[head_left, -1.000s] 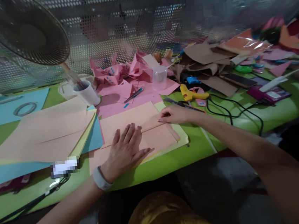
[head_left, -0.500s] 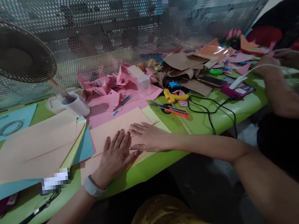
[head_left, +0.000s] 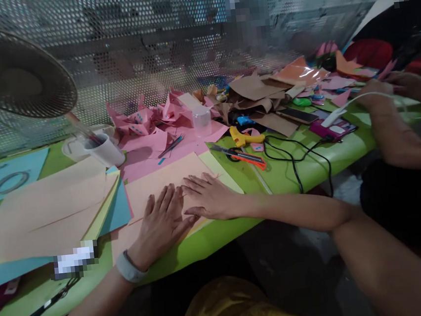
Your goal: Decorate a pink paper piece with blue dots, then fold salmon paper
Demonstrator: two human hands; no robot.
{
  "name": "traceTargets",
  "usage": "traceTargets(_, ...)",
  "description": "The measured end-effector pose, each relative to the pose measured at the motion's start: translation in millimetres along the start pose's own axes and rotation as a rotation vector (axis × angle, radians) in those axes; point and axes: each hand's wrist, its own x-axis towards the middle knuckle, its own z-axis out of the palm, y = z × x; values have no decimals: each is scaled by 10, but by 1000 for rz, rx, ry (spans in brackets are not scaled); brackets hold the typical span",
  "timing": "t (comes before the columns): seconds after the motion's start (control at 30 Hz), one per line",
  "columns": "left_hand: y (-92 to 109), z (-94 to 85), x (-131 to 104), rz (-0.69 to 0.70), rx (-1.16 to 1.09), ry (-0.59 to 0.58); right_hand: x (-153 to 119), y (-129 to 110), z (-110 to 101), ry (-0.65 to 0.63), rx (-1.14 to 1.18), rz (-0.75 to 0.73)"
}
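A peach paper sheet (head_left: 154, 188) lies in front of me, over a pale yellow sheet (head_left: 223, 171). My left hand (head_left: 162, 222), with a light band at the wrist, rests flat on the peach paper, fingers stretched out. Beside it my right hand (head_left: 209, 198) also presses flat on the paper, its fingers pointing left and away. The thumbs and fingertips of the two hands come close together. Neither hand grips anything. The paper under both palms is hidden. Right of the sheets are scissors (head_left: 232, 152) and an orange box cutter (head_left: 251, 160).
At left are a stack of peach sheets (head_left: 62, 202), a white cup (head_left: 105, 148) and a fan (head_left: 19, 72). Folded pink paper (head_left: 135, 118), a yellow glue gun (head_left: 245, 135) with its black cord, and brown paper (head_left: 259, 91) lie behind. Another person's hands (head_left: 375, 95) work at right.
Both hands stay flat on the paper in nearly the same place. The whole view has shifted slightly.
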Motion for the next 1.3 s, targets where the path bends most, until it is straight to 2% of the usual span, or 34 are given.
traceTargets(0.27, 42, -51, 28, -21, 18, -66, -15, -15, -48, -49, 3, 11)
traceTargets(0.67, 37, -147, 30, -30, -25, -150, -154, 71, 7, -69, 12, 37)
traceTargets(0.97, -110, -226, -244, -113, -43, -219, -364, 284, -33, -112, 38, 149)
traceTargets(1.13, -172, -198, -377, -128, -56, -192, -446, 391, -36, -97, 54, 163)
traceTargets(1.3, -189, -177, -403, -114, -52, -156, -441, 405, -47, -107, 41, 160)
